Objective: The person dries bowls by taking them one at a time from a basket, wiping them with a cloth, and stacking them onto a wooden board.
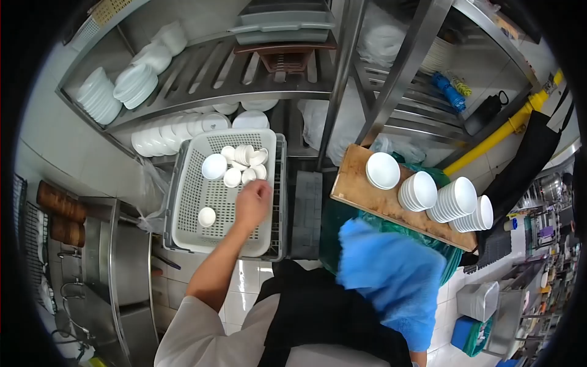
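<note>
My left hand (pixel 254 205) reaches over the right part of a pale perforated basket (pixel 183 211), its fingers curled just below a cluster of small white cups (pixel 249 175). Whether something is between those fingers is hidden. A larger white bowl (pixel 214 166) lies left of the cluster, and a single small cup (pixel 206 216) sits lower in the basket. A blue cloth (pixel 391 269) hangs on the right, covering my right hand; only a bit of the wrist shows below it. Beyond the cloth, stacked white bowls (pixel 417 191) rest on a wooden board (pixel 367 194).
A metal rack (pixel 244 73) with stacked white dishes (pixel 136 84) and grey trays (pixel 284 27) stands ahead. A yellow pipe (pixel 501 137) runs at the right. Sinks (pixel 128 275) are at the left, and a grey bin (pixel 477 301) stands at the lower right.
</note>
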The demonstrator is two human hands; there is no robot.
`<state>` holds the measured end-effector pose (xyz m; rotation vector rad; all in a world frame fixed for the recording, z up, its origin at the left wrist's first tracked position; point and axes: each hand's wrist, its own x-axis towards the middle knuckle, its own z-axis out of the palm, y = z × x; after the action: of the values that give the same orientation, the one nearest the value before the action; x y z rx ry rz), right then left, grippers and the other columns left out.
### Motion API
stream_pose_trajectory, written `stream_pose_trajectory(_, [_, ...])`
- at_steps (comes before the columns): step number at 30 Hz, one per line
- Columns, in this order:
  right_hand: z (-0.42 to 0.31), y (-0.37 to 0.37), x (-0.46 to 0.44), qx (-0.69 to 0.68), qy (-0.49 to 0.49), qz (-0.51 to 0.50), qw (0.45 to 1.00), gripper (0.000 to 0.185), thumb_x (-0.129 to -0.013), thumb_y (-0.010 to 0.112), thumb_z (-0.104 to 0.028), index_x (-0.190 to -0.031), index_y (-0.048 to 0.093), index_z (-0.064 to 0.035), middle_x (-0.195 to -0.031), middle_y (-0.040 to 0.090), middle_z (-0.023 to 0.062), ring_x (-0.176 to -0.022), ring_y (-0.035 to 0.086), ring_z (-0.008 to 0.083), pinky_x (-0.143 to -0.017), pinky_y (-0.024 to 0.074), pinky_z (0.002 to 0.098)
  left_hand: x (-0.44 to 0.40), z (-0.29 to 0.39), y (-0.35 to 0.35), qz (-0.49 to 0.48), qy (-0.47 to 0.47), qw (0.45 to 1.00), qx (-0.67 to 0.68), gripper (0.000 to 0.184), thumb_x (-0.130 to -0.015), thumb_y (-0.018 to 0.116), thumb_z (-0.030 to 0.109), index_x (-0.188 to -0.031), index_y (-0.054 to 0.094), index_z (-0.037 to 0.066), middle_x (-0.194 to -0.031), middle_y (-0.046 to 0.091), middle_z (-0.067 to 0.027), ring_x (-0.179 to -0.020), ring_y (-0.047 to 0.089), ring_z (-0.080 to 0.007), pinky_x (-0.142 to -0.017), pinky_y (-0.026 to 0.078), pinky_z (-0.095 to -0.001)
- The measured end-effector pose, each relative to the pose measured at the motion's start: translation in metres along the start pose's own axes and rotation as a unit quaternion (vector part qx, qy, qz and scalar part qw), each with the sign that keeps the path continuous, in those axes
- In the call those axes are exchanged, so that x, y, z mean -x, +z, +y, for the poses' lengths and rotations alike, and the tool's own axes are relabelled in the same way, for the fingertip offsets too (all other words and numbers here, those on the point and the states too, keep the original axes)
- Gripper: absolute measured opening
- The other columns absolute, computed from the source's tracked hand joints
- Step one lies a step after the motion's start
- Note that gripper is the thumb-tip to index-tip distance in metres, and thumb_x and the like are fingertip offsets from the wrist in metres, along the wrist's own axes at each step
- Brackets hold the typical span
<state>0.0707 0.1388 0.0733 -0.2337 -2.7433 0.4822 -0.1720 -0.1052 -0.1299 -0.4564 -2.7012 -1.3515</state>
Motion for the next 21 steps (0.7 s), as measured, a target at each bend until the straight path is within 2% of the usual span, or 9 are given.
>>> stream_pose_trajectory(6, [-0.011,0.004,-0.001,0.138,-0.065,-0.092,0.984,0.017,-0.083,0.063,-0.029,-0.089,0.062,-0.0130,-0.084,0.065,0.0089,-0.077,0.063,0.0232,-0.068,0.0490,0.0363,-0.065,-0.166,-0.027,0.053,-0.020,0.928,-0.369,0.031,-0.083,0.057,0.007,-0.114,0.061,0.002,-0.115,0.062,-0.0179,-0.109,0.058,-0.0362,-0.097,0.046,-0.0464])
stream_pose_trajectory(8, [-0.009,0.006,0.001,0.060,-0.034,-0.083,0.994,0.018,-0.083,0.064,-0.031,-0.089,0.063,-0.0133,-0.084,0.065,0.0090,-0.076,0.063,0.0233,-0.067,0.0491,0.0366,-0.070,-0.166,-0.038,-0.091,-0.145,0.884,-0.434,0.031,-0.086,0.056,0.011,-0.115,0.061,0.004,-0.118,0.062,-0.0149,-0.119,0.053,-0.0343,-0.106,0.037,-0.0529])
stream_pose_trajectory(10, [-0.005,0.020,0.007,-0.088,0.042,-0.063,0.993,0.021,-0.085,0.062,-0.032,-0.092,0.064,-0.0120,-0.089,0.066,0.0082,-0.082,0.064,0.0220,-0.074,0.0495,0.0363,-0.066,-0.145,-0.048,-0.132,-0.138,0.860,-0.472,0.029,-0.087,0.055,0.012,-0.115,0.062,0.006,-0.119,0.062,-0.0130,-0.122,0.051,-0.0332,-0.108,0.031,-0.0569])
stream_pose_trajectory(12, [-0.013,0.038,0.007,-0.378,0.188,-0.054,0.905,0.026,-0.088,0.059,-0.033,-0.095,0.063,-0.0090,-0.092,0.067,0.0067,-0.084,0.064,0.0203,-0.081,0.0487,0.0349,-0.060,-0.148,-0.051,-0.139,-0.112,0.849,-0.498,0.027,-0.089,0.055,0.015,-0.114,0.062,0.007,-0.117,0.063,-0.0130,-0.118,0.054,-0.0332,-0.111,0.024,-0.0603])
stream_pose_trajectory(14, [-0.023,0.052,0.003,-0.626,0.307,-0.040,0.716,0.031,-0.090,0.056,-0.035,-0.098,0.063,-0.0061,-0.096,0.067,0.0053,-0.086,0.064,0.0185,-0.088,0.0479,0.0334,-0.054,-0.151,-0.052,-0.155,-0.118,0.860,-0.471,0.027,-0.090,0.056,0.018,-0.114,0.062,0.007,-0.115,0.063,-0.0143,-0.113,0.057,-0.0333,-0.111,0.028,-0.0559])
stream_pose_trajectory(16, [-0.028,0.054,-0.006,-0.581,0.277,-0.109,0.758,0.030,-0.091,0.054,-0.035,-0.097,0.062,-0.0067,-0.092,0.065,0.0041,-0.083,0.063,0.0170,-0.083,0.0478,0.0323,-0.051,-0.160,-0.056,-0.118,-0.137,0.895,-0.407,0.027,-0.092,0.055,0.020,-0.114,0.062,0.006,-0.114,0.063,-0.0155,-0.109,0.060,-0.0335,-0.108,0.033,-0.0512])
stream_pose_trajectory(18, [-0.039,0.033,-0.012,-0.203,0.088,-0.230,0.948,0.024,-0.090,0.053,-0.034,-0.090,0.060,-0.0110,-0.080,0.059,0.0033,-0.074,0.059,0.0156,-0.068,0.0482,0.0315,-0.047,-0.204,-0.056,-0.045,-0.154,0.939,-0.304,0.027,-0.093,0.055,0.022,-0.114,0.063,0.006,-0.113,0.064,-0.0168,-0.105,0.061,-0.0340,-0.104,0.039,-0.0462])
stream_pose_trajectory(20, [-0.038,0.013,-0.011,0.099,-0.024,-0.272,0.957,0.019,-0.088,0.053,-0.033,-0.085,0.059,-0.0151,-0.071,0.054,0.0023,-0.066,0.055,0.0150,-0.058,0.0476,0.0311,-0.051,-0.287,-0.061,-0.025,-0.111,0.894,-0.434,0.029,-0.096,0.049,0.023,-0.116,0.061,0.006,-0.112,0.064,-0.0155,-0.104,0.062,-0.0322,-0.093,0.047,-0.0425])
stream_pose_trajectory(21, [-0.034,0.006,-0.009,0.183,-0.040,-0.277,0.943,0.017,-0.088,0.054,-0.033,-0.084,0.059,-0.0172,-0.068,0.052,0.0017,-0.063,0.053,0.0151,-0.056,0.0469,0.0312,-0.059,-0.393,-0.070,0.058,-0.135,0.988,-0.045,0.028,-0.099,0.046,0.020,-0.112,0.062,0.001,-0.108,0.067,-0.0173,-0.099,0.065,-0.0304,-0.089,0.051,-0.0449])
